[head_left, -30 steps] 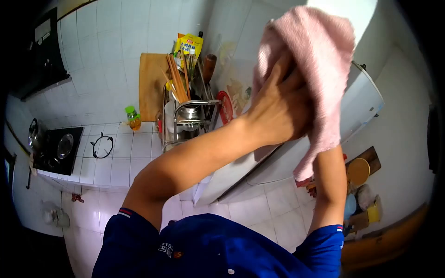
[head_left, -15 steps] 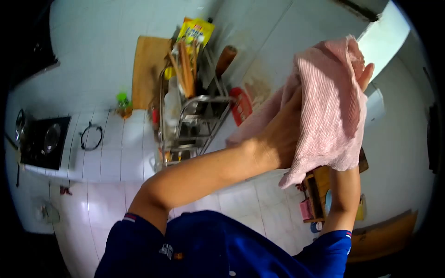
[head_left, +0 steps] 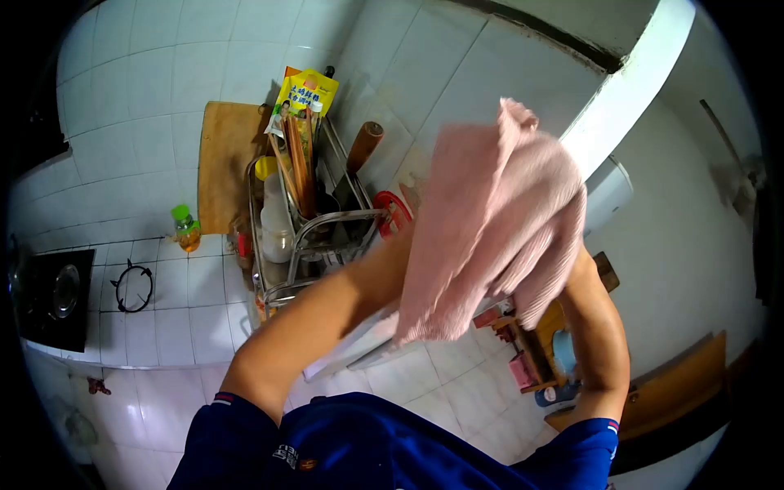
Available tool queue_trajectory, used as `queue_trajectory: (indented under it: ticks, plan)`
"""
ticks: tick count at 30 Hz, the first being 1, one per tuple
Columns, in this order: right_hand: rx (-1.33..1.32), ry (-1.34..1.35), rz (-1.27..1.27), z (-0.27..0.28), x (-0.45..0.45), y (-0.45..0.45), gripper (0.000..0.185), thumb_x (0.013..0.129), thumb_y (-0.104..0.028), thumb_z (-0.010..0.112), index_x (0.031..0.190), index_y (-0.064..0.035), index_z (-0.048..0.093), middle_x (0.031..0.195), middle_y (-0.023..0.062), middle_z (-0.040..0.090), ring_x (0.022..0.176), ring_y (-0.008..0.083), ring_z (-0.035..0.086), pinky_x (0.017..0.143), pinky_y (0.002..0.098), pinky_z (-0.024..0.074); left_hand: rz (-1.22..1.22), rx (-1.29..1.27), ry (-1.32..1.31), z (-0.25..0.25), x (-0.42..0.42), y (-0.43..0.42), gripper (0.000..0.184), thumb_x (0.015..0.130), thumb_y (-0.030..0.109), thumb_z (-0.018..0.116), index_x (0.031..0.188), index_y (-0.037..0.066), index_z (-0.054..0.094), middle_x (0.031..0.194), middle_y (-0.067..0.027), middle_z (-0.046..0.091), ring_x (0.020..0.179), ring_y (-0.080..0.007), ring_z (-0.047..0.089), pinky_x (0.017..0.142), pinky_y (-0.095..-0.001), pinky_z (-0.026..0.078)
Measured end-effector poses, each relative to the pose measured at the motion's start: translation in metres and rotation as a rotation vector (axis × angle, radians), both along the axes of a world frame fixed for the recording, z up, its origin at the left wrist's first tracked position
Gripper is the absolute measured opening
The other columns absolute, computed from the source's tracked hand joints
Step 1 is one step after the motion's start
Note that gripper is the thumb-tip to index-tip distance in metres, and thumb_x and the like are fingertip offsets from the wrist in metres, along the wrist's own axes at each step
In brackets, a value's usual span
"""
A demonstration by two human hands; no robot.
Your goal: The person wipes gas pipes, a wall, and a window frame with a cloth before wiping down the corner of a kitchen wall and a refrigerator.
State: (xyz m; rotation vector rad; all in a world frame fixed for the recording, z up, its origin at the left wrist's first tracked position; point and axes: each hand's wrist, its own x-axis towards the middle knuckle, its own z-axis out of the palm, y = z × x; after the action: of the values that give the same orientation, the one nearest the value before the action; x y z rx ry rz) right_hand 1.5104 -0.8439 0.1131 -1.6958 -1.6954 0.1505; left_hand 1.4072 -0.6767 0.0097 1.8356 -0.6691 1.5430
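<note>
A pink ribbed cloth (head_left: 498, 220) hangs in the air in front of me, bunched at its top and draping down in folds. My left hand (head_left: 406, 249) reaches behind it from the left; its fingers are hidden by the fabric. From the lower right, my right hand (head_left: 583, 268) goes up under the cloth's right side, with only the wrist area showing. Both hands hold the cloth up between them, though their exact grip is covered.
A metal rack (head_left: 339, 216) with chopsticks, bottles and a wooden-handled tool stands on the tiled counter (head_left: 167, 327). Behind it are a cutting board (head_left: 220, 167) and a yellow packet (head_left: 306, 96). A stove (head_left: 61, 294) is at far left, a wooden shelf (head_left: 535, 355) below right.
The cloth has moved left and turned, its folds hanging differently. Fingertips that showed at its right edge are now covered. The view has shifted, with the rack lower and further left.
</note>
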Motion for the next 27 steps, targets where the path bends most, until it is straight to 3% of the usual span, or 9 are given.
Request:
queue_trajectory:
  ticks: [1, 4, 5, 9, 13, 17, 23, 25, 27]
  plan:
    - [-0.003, -0.009, -0.005, 0.005, -0.007, -0.003, 0.057, 0.093, -0.021, 0.072, 0.143, -0.0047, 0.049, 0.138, 0.0127, 0.056, 0.125, 0.0252, 0.055, 0.107, 0.0382, 0.0456, 0.003, 0.007, -0.047, 0.015, 0.004, 0.006, 0.046, 0.094, 0.028, 0.056, 0.135, 0.009, 0.054, 0.141, -0.0162, 0.051, 0.137, -0.0372, 0.041, 0.115, -0.0545, 0.027]
    - [0.349, -1.399, -0.066, 0.002, -0.012, -0.008, 0.023, 0.07, -0.015, 0.084, 0.086, -0.0016, 0.075, 0.101, 0.0169, 0.071, 0.099, 0.0356, 0.068, 0.098, 0.0443, 0.0517, 0.054, 0.029, -0.136, 0.045, 0.043, 0.014, 0.047, 0.095, 0.028, 0.056, 0.137, 0.008, 0.053, 0.142, -0.0169, 0.05, 0.137, -0.0373, 0.041, 0.115, -0.0535, 0.028]
    - [0.351, -1.306, 0.003, 0.003, -0.013, -0.007, 0.018, 0.065, -0.009, 0.08, 0.081, -0.0028, 0.073, 0.084, 0.012, 0.071, 0.087, 0.0335, 0.071, 0.09, 0.0431, 0.0549, 0.048, 0.016, -0.121, 0.039, 0.048, 0.011, 0.047, 0.095, 0.027, 0.056, 0.137, 0.008, 0.052, 0.142, -0.0171, 0.05, 0.137, -0.0373, 0.041, 0.115, -0.0532, 0.028]
    - [0.481, -1.446, 0.071, 0.008, -0.033, -0.014, 0.007, 0.074, -0.012, 0.066, 0.078, -0.0074, 0.069, 0.09, 0.013, 0.072, 0.093, 0.0315, 0.072, 0.076, 0.0394, 0.0594, -0.101, -0.104, 0.007, -0.026, 0.034, -0.008, 0.048, 0.096, 0.027, 0.055, 0.139, 0.007, 0.051, 0.144, -0.018, 0.049, 0.137, -0.0375, 0.042, 0.114, -0.0518, 0.03]
    - [0.526, -1.379, -0.074, 0.015, -0.033, -0.014, 0.022, 0.086, -0.021, 0.061, 0.095, -0.0055, 0.074, 0.106, 0.016, 0.072, 0.105, 0.0347, 0.07, 0.084, 0.0415, 0.0589, -0.08, -0.078, -0.081, 0.005, 0.036, 0.003, 0.049, 0.097, 0.027, 0.055, 0.141, 0.006, 0.049, 0.145, -0.0189, 0.048, 0.136, -0.0376, 0.042, 0.113, -0.0505, 0.032]
    - [0.66, -1.415, -0.149, 0.027, -0.019, 0.012, 0.036, 0.098, -0.037, 0.056, 0.113, -0.0079, 0.072, 0.121, 0.0154, 0.069, 0.129, 0.0367, 0.056, 0.109, 0.0463, 0.0431, 0.031, -0.006, -0.15, 0.036, 0.055, 0.015, 0.05, 0.099, 0.027, 0.054, 0.143, 0.005, 0.047, 0.146, -0.0198, 0.047, 0.136, -0.0377, 0.043, 0.113, -0.0491, 0.034]
    - [0.449, -1.514, -0.024, 0.003, 0.009, 0.03, 0.061, 0.099, -0.065, 0.037, 0.121, -0.0211, 0.072, 0.131, 0.0079, 0.066, 0.138, 0.034, 0.046, 0.123, 0.0542, 0.0084, -0.159, -0.176, 0.112, -0.062, 0.019, -0.021, 0.049, 0.1, 0.021, 0.052, 0.145, 0.004, 0.046, 0.148, -0.0195, 0.046, 0.139, -0.0386, 0.041, 0.115, -0.05, 0.031]
    - [0.488, -1.542, 0.07, -0.001, 0.013, 0.034, 0.064, 0.099, -0.068, 0.032, 0.127, -0.0231, 0.067, 0.134, 0.0077, 0.064, 0.14, 0.0336, 0.044, 0.124, 0.0546, 0.0058, -0.433, -0.143, 0.149, -0.063, 0.022, -0.017, 0.048, 0.096, 0.012, 0.058, 0.142, 0.001, 0.049, 0.143, -0.0193, 0.051, 0.133, -0.0381, 0.048, 0.111, -0.048, 0.038]
    - [0.503, -1.446, 0.05, -0.003, 0.024, 0.027, 0.066, 0.098, -0.069, 0.031, 0.135, -0.0231, 0.061, 0.134, 0.0087, 0.064, 0.14, 0.0353, 0.043, 0.123, 0.0552, 0.0058, -0.187, -0.198, -0.086, -0.047, 0.035, -0.014, 0.045, 0.095, 0.015, 0.061, 0.137, 0.0, 0.052, 0.14, -0.0195, 0.054, 0.126, -0.038, 0.054, 0.107, -0.0474, 0.043]
